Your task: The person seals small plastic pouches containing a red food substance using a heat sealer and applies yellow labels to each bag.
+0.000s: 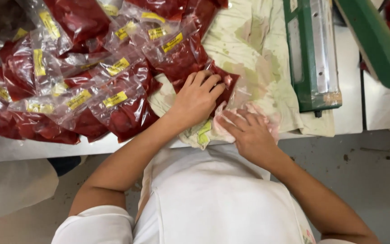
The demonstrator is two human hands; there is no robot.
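hands [224, 115] flat on pouch [224, 86]

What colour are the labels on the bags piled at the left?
Yellow labels on clear bags of red contents, seen in the head view.

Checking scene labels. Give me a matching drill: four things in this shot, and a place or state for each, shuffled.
1 left hand
2 right hand
3 green sealer
4 pile of pouches

a upper left of table
b pressing flat on a red pouch
c upper right, on the table
d on the clear end of that pouch, at the table edge

Pairs: 1-b, 2-d, 3-c, 4-a
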